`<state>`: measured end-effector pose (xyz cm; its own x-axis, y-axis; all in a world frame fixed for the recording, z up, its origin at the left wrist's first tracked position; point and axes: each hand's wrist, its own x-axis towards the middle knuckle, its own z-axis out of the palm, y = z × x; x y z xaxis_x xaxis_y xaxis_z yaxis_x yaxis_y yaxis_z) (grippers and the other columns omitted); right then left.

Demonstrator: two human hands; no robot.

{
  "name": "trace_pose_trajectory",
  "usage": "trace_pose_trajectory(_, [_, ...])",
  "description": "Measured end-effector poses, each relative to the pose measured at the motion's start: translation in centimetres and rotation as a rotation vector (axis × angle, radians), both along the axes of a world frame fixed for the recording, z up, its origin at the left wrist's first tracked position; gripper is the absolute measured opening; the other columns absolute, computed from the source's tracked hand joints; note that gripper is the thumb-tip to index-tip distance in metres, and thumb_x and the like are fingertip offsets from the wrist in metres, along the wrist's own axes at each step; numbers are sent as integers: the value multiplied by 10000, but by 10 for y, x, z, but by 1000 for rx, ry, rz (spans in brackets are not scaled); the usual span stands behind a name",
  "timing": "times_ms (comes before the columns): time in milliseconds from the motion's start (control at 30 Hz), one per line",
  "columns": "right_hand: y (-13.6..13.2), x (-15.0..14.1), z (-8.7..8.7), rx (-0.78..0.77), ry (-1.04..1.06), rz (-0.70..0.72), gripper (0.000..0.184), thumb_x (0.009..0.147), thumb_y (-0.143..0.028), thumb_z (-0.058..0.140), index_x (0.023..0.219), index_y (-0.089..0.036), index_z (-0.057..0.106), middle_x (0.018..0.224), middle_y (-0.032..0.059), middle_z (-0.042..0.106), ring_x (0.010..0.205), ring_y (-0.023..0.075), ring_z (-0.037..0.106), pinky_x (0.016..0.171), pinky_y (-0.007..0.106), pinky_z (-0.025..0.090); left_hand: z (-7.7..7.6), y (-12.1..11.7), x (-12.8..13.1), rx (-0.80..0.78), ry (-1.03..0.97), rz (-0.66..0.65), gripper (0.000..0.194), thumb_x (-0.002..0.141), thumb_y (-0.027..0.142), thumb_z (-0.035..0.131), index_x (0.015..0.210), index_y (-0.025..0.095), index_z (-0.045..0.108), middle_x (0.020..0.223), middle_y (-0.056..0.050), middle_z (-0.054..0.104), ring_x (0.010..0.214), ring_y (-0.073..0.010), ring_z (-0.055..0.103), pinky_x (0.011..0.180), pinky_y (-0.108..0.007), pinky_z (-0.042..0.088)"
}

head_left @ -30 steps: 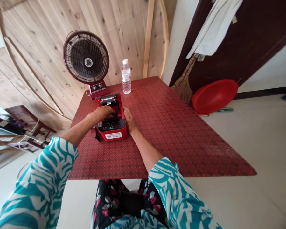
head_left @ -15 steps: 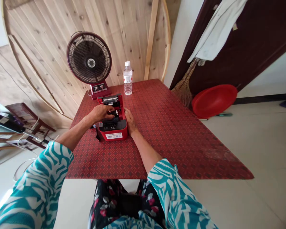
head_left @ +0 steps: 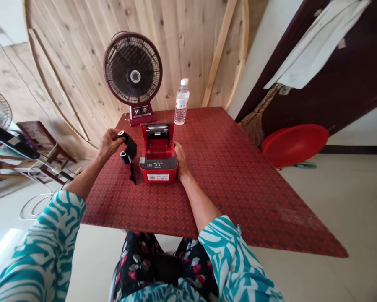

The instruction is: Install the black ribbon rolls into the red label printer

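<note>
Left hand: fingertips closed on black roll, now outside the red printer | Right hand: against its side, grip unclear | Red printer (lid raised): on table, right of second roll.

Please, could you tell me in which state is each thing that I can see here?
Red machine: lid open, no roll inside.
Upper black roll: held in the left hand.
Lower black roll: not held.
Right hand: against the machine's side.
Bottle: upright, capped.
Fan: upright; running or not, unclear.
Red basin: tilted.
White cloth: hanging.
</note>
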<state>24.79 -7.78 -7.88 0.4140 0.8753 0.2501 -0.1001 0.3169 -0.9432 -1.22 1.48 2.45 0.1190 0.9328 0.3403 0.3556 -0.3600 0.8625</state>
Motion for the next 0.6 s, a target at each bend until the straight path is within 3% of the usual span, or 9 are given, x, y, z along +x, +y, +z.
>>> trace_pose_trajectory(100, [1,1,-2,6,-17,-7,569,875,-659,484,1239,-253,648,1401,70,637,1337,249,540,1202,472,360,-8,7,3,-89,330,138,352,653,266,738,967,167,615,802,-41,718,791,-214,682,709,-305,532])
trace_pose_trajectory(200, [0,1,-1,-11,-21,-12,517,889,-621,482,1223,-264,651,1396,64,642,1332,246,544,1191,473,370,-15,11,11,-104,615,255,467,701,277,722,1144,186,604,920,-60,735,897,-253,689,754,-330,518])
trace_pose_trajectory(333, [-2,0,1,-20,-27,-19,512,903,-610,456,1228,-264,647,1381,70,650,1312,242,560,1175,461,386,-19,20,16,-172,841,217,331,745,282,696,1071,236,652,929,-53,740,961,-262,693,776,-313,503])
trace_pose_trajectory(433, [-2,-1,2,-28,-27,-22,521,903,-617,446,1232,-263,641,1387,70,644,1321,240,550,1182,464,377,-19,27,15,-224,832,189,277,730,329,730,983,231,675,881,-54,738,951,-265,695,756,-305,505])
trace_pose_trajectory(500, [-3,-1,2,-30,-22,-22,524,902,-620,448,1233,-261,638,1391,71,641,1325,241,545,1187,470,370,-20,28,12,-236,747,162,371,712,368,755,1038,211,676,931,-72,742,962,-272,695,760,-314,512])
trace_pose_trajectory(600, [-3,-1,4,-20,-23,-17,533,891,-632,459,1217,-254,644,1381,77,645,1317,245,549,1187,471,369,-25,18,1,-236,446,123,614,726,467,730,1243,159,606,1092,-117,727,1001,-273,694,801,-340,536])
